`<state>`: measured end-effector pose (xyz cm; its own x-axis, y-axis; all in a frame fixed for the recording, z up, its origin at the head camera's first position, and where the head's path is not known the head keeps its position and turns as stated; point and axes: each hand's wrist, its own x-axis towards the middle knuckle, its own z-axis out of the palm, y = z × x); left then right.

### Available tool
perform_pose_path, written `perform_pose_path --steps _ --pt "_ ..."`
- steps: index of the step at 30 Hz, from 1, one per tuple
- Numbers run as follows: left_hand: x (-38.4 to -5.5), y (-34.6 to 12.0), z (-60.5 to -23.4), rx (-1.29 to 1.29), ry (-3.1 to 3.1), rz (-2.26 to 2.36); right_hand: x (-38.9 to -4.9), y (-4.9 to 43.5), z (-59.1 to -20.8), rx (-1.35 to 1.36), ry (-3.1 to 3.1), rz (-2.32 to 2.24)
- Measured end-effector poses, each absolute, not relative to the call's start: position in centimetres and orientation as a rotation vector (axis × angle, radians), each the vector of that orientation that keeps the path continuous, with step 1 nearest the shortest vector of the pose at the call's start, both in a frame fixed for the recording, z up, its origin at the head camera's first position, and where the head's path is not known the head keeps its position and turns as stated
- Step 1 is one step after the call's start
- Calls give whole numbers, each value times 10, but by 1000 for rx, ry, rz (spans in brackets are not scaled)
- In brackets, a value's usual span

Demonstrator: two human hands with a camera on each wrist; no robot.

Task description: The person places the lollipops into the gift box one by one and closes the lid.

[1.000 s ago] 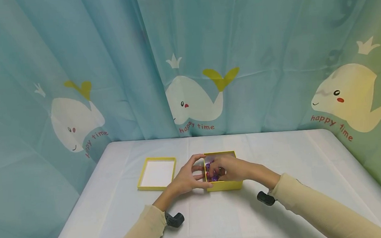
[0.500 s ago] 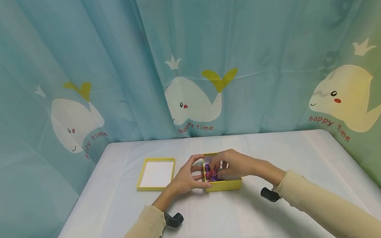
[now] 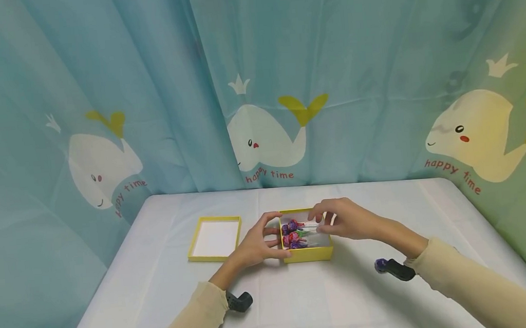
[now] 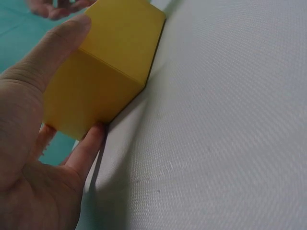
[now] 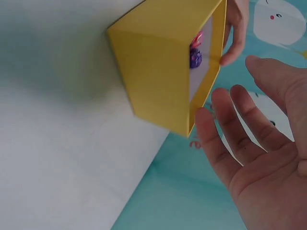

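A yellow open box (image 3: 308, 255) stands on the table with several lollipops (image 3: 292, 240) inside, their purple and pink-red wrapped heads at the left and sticks pointing right. My left hand (image 3: 253, 244) grips the box's left end, thumb at the front corner and forefinger at the back one. In the left wrist view the thumb lies on the yellow wall (image 4: 103, 62). My right hand (image 3: 348, 219) hovers over the box's right end, fingers loosely bent. The right wrist view shows that palm (image 5: 268, 187) holding nothing, fingertips close to the box's rim.
Left of the box lies a shallow yellow-rimmed lid (image 3: 215, 239), white inside up. A purple wrapped lollipop head (image 3: 381, 265) shows beside the black right wrist camera (image 3: 400, 270). Behind the white-covered table (image 3: 292, 306) hangs a blue curtain (image 3: 358, 74) with whale prints.
My right hand has drawn back to the right, out of the box, uncovering the lollipops. A purple lollipop head has come into view by the right wrist camera. The left hand keeps its hold.
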<state>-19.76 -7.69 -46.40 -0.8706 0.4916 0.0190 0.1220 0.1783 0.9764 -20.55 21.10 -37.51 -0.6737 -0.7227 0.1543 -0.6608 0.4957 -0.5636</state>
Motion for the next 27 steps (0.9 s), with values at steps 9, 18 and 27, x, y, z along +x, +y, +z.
perform_pose_path --steps 9,18,27 --pt "-198 -78 -469 587 2160 1743 -185 252 -374 -1183 2719 -930" --pt "-199 -77 -469 579 2149 1753 -165 290 -380 -1125 2802 -919" --pt "-199 -78 -468 566 2153 1749 -151 316 -394 -1157 2849 -981"
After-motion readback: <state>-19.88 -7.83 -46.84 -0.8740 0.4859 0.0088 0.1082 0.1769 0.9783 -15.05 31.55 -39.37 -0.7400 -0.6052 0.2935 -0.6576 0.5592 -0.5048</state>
